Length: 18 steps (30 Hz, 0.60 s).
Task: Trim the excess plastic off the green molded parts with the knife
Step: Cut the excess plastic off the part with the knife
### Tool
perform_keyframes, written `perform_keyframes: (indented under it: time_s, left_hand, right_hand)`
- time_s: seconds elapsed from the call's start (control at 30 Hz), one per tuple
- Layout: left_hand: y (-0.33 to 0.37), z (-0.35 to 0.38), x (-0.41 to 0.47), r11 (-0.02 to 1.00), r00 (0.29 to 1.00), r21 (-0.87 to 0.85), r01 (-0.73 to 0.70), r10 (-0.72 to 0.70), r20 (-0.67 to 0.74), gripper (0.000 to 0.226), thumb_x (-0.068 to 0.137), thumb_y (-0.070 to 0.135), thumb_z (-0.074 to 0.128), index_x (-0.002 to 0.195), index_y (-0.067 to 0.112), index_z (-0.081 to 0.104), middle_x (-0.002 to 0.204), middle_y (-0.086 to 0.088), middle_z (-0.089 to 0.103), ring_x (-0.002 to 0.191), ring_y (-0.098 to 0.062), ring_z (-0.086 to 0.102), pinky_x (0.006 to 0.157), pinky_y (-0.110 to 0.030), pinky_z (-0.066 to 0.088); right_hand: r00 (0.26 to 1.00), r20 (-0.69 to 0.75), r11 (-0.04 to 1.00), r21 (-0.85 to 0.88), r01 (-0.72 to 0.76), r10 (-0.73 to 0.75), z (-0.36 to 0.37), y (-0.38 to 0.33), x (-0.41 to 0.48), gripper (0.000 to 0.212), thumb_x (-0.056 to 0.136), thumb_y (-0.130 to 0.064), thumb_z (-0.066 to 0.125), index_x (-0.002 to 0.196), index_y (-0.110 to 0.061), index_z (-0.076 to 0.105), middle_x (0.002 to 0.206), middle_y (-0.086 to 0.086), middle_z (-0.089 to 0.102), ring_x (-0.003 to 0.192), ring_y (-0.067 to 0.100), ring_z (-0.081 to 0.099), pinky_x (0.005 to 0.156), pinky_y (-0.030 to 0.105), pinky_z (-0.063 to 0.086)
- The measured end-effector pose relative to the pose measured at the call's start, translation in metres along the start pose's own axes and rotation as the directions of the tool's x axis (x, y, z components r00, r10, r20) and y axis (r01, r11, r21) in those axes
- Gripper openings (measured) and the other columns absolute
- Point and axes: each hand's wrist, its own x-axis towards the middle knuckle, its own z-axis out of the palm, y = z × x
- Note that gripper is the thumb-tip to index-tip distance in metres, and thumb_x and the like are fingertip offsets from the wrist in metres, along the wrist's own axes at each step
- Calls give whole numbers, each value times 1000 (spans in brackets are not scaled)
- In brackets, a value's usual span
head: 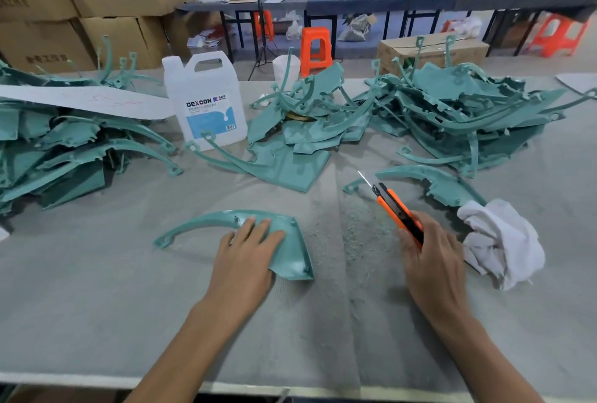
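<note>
A green molded part (292,249) with a long curved arm lies flat on the grey table in front of me. My left hand (247,255) rests on its wide end with straight fingers. My right hand (431,260) grips an orange and black utility knife (395,205), blade out and pointing up and to the left, well right of the part and clear of it. Another green part (436,183) lies just beyond the knife.
Heaps of green parts lie at left (55,150), centre (307,118) and right (458,111). A white DEXCON jug (206,102) stands behind the part. A crumpled white cloth (504,241) sits by my right hand. Green shavings (352,231) litter the table (97,289).
</note>
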Motion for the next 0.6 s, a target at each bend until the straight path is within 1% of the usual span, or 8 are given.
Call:
perform_keyframes:
  time_s: [0.07,0.1,0.23,0.3,0.37,0.43,0.53,0.6]
  left_hand:
    - [0,1,4,999,1000,-33,-3,3,-19,62,65,10,79,125,22,67,136,-4,62,131,-32,53,88,-44,51]
    - [-2,1,6,998,1000,-58,-4,3,-30,60,66,10,80,124,22,68,135,-4,63,130,-32,55,87,-44,52]
    - [-9,-8,11,983,995,-186,5,-23,-98,57,78,8,75,131,25,64,145,4,57,139,-23,47,103,-42,45]
    - [-10,-18,14,978,989,-208,-26,-5,-146,55,79,10,79,131,23,65,142,4,59,137,-21,50,104,-41,46]
    - [-11,-27,16,974,983,-217,-61,21,-182,54,76,12,84,127,20,67,136,2,64,129,-22,57,101,-40,48]
    - [-12,-33,18,973,978,-211,-91,47,-204,55,73,11,88,124,16,70,130,-1,68,121,-24,63,99,-40,50]
    - [-12,-39,18,976,970,-190,-110,64,-233,55,69,12,90,121,14,72,125,-3,71,114,-26,68,90,-40,55]
    - [-12,-39,18,980,963,-153,-124,82,-255,54,67,13,91,118,14,73,122,-3,72,109,-26,70,83,-40,58]
  right_hand:
    - [999,30,994,104,-34,31,-2,-3,-2,34,99,-32,56,129,-19,50,113,10,68,96,37,64,75,39,46]
    - [999,33,991,131,-41,37,-3,-4,-4,33,99,-34,57,128,-20,49,113,8,68,96,34,66,72,35,45]
    - [999,6,997,60,43,-43,-7,-11,-9,41,94,-46,56,125,-20,60,104,-1,69,85,23,69,64,31,49]
    - [999,27,999,47,27,-29,-10,-16,-9,41,94,-56,49,116,-26,65,93,-11,62,78,17,66,62,27,44]
    - [998,58,993,115,-32,26,-11,-21,-10,37,91,-62,45,104,-33,62,86,-16,58,74,10,60,60,27,40]
    - [995,93,985,164,-57,42,-11,-27,-14,35,89,-67,45,97,-35,56,76,-16,59,68,6,55,56,27,41]
    - [990,137,987,160,14,-36,-11,-33,-23,39,89,-69,44,92,-32,56,65,-13,58,58,11,59,53,33,47]
    - [984,156,985,164,61,-87,-12,-35,-25,43,90,-69,43,90,-29,59,62,-14,55,54,13,59,51,34,48]
